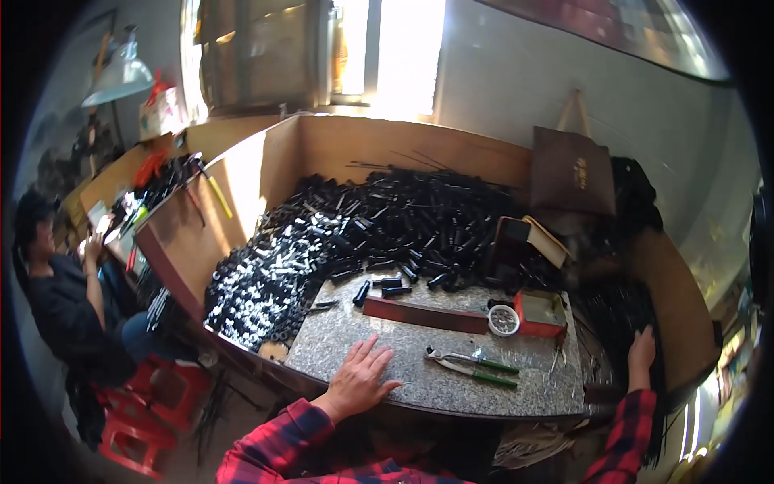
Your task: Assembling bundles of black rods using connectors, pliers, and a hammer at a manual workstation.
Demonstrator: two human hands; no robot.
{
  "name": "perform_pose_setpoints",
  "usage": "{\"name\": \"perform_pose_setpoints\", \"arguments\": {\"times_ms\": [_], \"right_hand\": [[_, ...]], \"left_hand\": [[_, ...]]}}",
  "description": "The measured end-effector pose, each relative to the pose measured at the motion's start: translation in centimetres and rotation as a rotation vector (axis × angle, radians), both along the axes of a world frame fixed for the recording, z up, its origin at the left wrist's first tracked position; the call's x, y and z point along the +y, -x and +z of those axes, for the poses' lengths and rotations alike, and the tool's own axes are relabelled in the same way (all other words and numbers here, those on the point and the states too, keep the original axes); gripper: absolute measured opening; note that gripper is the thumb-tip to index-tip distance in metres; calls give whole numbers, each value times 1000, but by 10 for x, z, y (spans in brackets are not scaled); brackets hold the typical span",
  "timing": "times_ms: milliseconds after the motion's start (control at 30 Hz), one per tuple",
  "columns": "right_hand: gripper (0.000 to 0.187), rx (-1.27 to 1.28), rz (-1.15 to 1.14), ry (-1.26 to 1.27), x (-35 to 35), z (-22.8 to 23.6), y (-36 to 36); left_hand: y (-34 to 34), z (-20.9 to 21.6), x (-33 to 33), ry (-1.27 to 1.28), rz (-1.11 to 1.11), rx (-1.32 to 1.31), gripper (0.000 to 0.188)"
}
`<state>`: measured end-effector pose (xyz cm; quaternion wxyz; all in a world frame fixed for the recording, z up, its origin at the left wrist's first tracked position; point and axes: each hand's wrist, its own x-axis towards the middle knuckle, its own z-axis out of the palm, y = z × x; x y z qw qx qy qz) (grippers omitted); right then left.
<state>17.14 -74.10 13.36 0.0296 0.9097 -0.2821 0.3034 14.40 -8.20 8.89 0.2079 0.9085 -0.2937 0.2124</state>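
Note:
My left hand (pixel 360 377) lies with fingers spread on a speckled stone slab (pixel 322 347) near its front edge, holding nothing. On the slab to its right lie pliers (pixel 472 367) with green handles, jaws toward the left. My right hand (pixel 642 348) is at the far right, its fingers drawn together against a mass of thin black rods (pixel 617 310); what is between them is too small to tell. A dark red strip (pixel 425 315) crosses the slab behind the pliers. Beside it are a small white round dish (pixel 504 320) of tiny pieces and an open red box (pixel 541 314).
A heap of black tubular parts (pixel 419 218) fills the back, with small shiny metal pieces (pixel 266 274) at left. Wooden boards (pixel 419 141) wall the bench. A brown bag (pixel 571 171) hangs back right. Another person (pixel 68 282) sits at left near red stools (pixel 137 431).

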Motion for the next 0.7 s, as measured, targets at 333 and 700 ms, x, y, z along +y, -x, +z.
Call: {"name": "perform_pose_setpoints", "arguments": {"times_ms": [333,700], "right_hand": [[33,-539,371,213,63,141,-23],[23,145,1227,-745,359,157,3]], "left_hand": [[-4,1,-12,-21,-28,-8,57],[-4,141,-68,156,67,-258,105]]}}
